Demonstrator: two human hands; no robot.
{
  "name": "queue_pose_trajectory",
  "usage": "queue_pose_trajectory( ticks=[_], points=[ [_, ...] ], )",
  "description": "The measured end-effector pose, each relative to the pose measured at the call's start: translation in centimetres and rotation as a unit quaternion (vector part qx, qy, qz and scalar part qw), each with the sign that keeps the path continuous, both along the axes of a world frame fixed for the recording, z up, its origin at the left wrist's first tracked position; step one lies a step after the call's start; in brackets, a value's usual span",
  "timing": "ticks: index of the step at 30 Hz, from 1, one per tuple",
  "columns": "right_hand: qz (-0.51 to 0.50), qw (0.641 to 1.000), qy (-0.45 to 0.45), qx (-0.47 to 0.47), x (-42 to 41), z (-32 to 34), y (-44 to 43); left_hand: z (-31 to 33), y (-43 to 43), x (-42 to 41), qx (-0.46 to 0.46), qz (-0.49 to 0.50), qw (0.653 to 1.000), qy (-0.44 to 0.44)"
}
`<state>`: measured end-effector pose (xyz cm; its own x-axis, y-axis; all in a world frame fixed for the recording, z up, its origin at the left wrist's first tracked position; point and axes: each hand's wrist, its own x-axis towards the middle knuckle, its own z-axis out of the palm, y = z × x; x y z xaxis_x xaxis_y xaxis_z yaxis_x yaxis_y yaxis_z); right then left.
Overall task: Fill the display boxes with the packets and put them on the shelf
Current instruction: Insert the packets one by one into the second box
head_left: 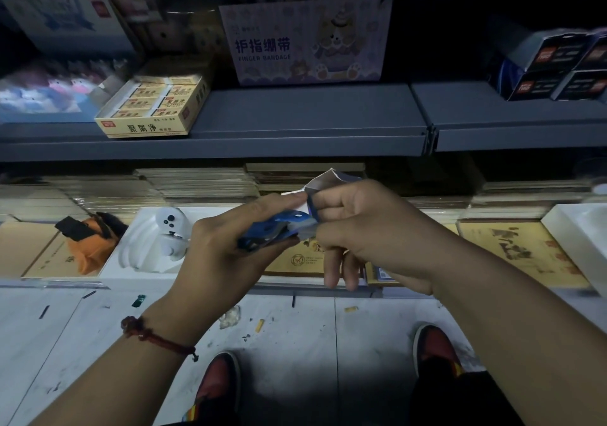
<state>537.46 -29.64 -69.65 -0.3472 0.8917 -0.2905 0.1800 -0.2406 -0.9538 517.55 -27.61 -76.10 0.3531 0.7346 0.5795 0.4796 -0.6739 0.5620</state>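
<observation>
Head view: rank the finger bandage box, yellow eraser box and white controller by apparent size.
1. finger bandage box, largest.
2. yellow eraser box.
3. white controller, clearly smallest, though it lies nearer the camera.

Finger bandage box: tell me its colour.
The finger bandage box is pale lilac with cartoon bears; head view.

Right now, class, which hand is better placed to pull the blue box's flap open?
Right, probably. The right hand pinches the flap, which sticks up above its fingers. The left hand grips the flat blue box and is needed to steady it.
</observation>
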Motion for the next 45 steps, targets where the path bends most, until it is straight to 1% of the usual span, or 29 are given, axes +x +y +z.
queue_pose_trajectory(
  ticks=[3,6,10,12,14,16,18,20,22,24,31,34,38,42,45],
  points=[
    [0.007,1.0,-0.008,0.008,0.0,0.1,-0.1,0.1,-0.1,0.4,-0.008,-0.008,1.0,-0.022],
    [0.018,0.999,-0.023,0.013,0.3,0.2,-0.2,0.0,-0.2,0.7,-0.005,-0.015,1.0,-0.02],
    [0.015,1.0,-0.015,0.023,0.1,0.2,-0.1,0.1,-0.1,1.1,-0.023,0.006,0.999,-0.031],
    [-0.02,0.994,-0.045,0.094,-0.1,0.0,0.0,0.0,-0.1,1.4,-0.035,0.03,0.998,-0.049],
    [-0.078,0.977,-0.088,0.179,0.1,-0.4,0.2,-0.3,0.1,1.3,-0.056,0.058,0.995,-0.066],
    [-0.113,0.96,-0.095,0.239,0.3,-0.5,0.3,-0.5,0.4,1.0,-0.072,0.07,0.993,-0.064],
    [-0.113,0.95,-0.087,0.278,0.3,-0.6,0.3,-0.5,0.5,0.8,-0.08,0.071,0.992,-0.066],
    [-0.097,0.946,-0.094,0.296,-0.2,-1.2,0.5,-0.4,0.4,0.9,-0.094,0.057,0.99,-0.089],
    [-0.087,0.933,-0.133,0.323,-0.7,-1.9,0.8,-0.5,0.3,1.0,-0.105,0.038,0.988,-0.105],
    [-0.088,0.92,-0.156,0.348,-1.0,-2.4,1.1,-0.7,0.2,1.0,-0.11,0.03,0.988,-0.102],
    [-0.135,0.933,-0.084,0.322,-0.8,-2.4,1.2,-0.3,0.3,0.8,-0.098,0.066,0.992,-0.046],
    [-0.147,0.931,-0.07,0.327,-0.7,-2.3,1.1,-0.3,0.4,0.6,-0.112,0.063,0.991,-0.046],
    [-0.175,0.929,-0.028,0.325,-0.4,-2.0,1.1,-0.4,0.5,0.6,-0.114,0.064,0.99,-0.05],
    [-0.174,0.918,-0.028,0.355,-0.6,-1.8,0.8,-0.1,0.5,0.6,-0.11,0.064,0.99,-0.054],
    [-0.214,0.907,0.031,0.36,-0.4,-1.4,0.8,0.1,0.4,0.5,-0.106,0.066,0.99,-0.063]
  ],
)
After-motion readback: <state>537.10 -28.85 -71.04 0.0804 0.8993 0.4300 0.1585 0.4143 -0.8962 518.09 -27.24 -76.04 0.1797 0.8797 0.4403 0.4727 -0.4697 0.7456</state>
